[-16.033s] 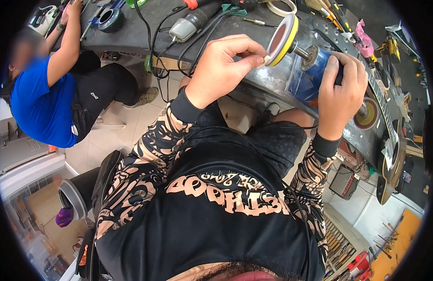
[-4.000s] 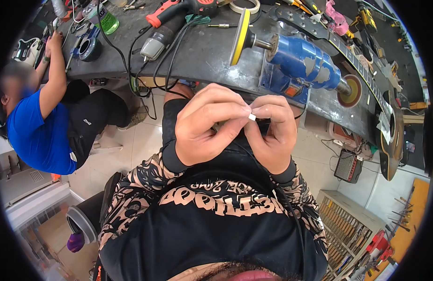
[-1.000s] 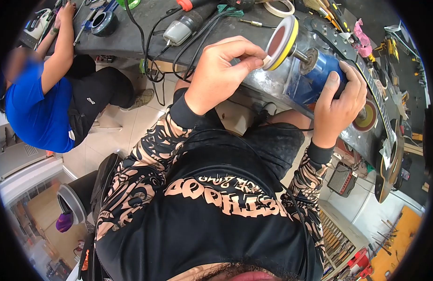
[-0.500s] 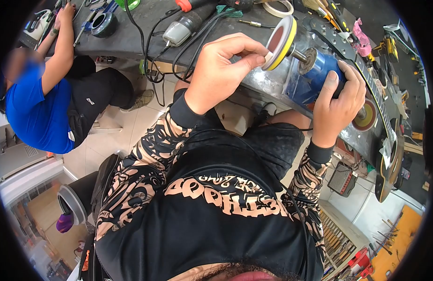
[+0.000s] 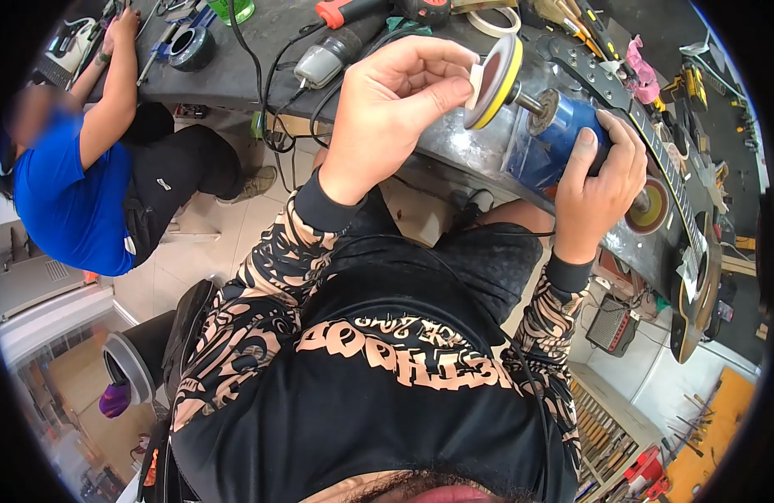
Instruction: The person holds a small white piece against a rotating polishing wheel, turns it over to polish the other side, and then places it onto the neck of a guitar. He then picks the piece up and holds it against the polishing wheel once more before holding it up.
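Observation:
Between the thumb and fingers of my left hand is a small pale piece, held at the face of a round sanding disc with a yellow rim. The disc sits on the shaft of a blue bench motor. My right hand is wrapped round the near side of the motor housing. At the motor's other end is a second disc, partly hidden behind my right hand.
A guitar neck lies right of the motor. Cables, a grey power tool and a tape roll lie on the dark bench. A co-worker in a blue shirt sits at the left.
My left hand has shifted slightly left and up, and the pale piece shows more clearly at the disc. My right hand stays on the motor. The view has shifted a little.

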`<act>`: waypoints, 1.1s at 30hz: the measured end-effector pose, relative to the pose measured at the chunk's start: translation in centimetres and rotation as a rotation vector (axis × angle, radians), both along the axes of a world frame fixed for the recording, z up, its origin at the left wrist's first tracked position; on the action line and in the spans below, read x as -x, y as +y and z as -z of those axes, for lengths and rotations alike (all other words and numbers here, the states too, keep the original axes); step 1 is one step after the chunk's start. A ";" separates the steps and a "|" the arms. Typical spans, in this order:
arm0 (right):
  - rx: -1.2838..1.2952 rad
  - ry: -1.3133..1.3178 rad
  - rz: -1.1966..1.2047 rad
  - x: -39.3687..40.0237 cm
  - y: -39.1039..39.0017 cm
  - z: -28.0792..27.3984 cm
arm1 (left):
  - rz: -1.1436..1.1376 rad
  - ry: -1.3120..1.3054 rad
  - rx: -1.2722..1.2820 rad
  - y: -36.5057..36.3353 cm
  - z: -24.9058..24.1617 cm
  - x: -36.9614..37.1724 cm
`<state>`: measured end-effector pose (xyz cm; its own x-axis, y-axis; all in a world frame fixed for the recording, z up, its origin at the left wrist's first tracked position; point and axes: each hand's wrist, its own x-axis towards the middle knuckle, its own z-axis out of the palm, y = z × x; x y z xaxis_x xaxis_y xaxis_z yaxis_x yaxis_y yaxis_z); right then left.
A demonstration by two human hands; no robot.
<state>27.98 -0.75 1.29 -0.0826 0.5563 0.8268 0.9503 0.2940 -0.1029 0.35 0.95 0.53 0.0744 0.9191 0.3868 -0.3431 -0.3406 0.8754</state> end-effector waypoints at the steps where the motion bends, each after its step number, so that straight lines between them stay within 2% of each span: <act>1: 0.000 0.004 -0.006 0.0 0.0 0.0 | 0.050 -0.051 0.001 -0.1 -0.2 0.3; 4: 0.015 0.041 -0.030 0.4 -0.4 -0.6 | 0.093 -0.094 0.018 -1.2 -0.8 0.6; 5: 0.009 0.041 -0.028 0.6 -0.7 -0.9 | 0.185 -0.228 0.108 -1.6 -1.0 0.8; 7: 0.058 0.165 -0.170 1.3 -1.7 -1.6 | 0.299 -0.430 0.295 -2.9 -1.5 0.7; 8: 0.115 0.284 -0.239 2.5 -2.9 -2.0 | 0.304 -0.428 0.290 -3.3 -1.5 0.6; 10: 0.265 0.458 -0.481 4.4 -4.7 -2.9 | 0.482 -0.598 0.415 -4.3 -1.3 0.6; 13: 0.348 0.475 -0.674 6.4 -6.5 -3.8 | 0.549 -0.631 0.523 -6.3 -1.2 0.0; 18: 0.319 0.503 -0.680 7.2 -7.6 -3.4 | 0.585 -0.697 0.701 -8.2 -1.3 -1.7; 19: 0.321 0.500 -0.684 7.1 -7.7 -3.3 | 0.708 -0.828 0.681 -8.1 0.5 -1.6; 22: 0.298 0.479 -0.671 6.4 -8.1 -3.2 | 0.722 -0.871 0.713 -8.7 0.5 -2.5; 26: 0.330 0.523 -0.631 5.7 -9.2 -3.1 | 0.726 -0.813 0.713 -9.0 0.6 -3.3; 29: 0.357 0.580 -0.606 5.3 -9.9 -2.8 | 0.624 -0.717 0.713 -9.6 -0.2 -3.9; 31: 0.363 0.614 -0.591 4.8 -10.3 -2.6 | 0.444 -0.483 0.417 -10.1 -0.8 -4.1; 32: 0.363 0.616 -0.587 4.6 -10.5 -2.3 | 0.447 -0.482 0.420 -10.4 -0.8 -4.3; 33: 0.393 0.651 -0.589 4.3 -10.7 -2.0 | 0.284 -0.349 0.274 -10.8 -0.8 -4.7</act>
<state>23.72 -11.47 3.33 -0.0280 0.8194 0.5725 0.3835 0.5377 -0.7509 5.00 -9.84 1.35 0.2449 0.9524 0.1816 -0.6757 0.0333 0.7364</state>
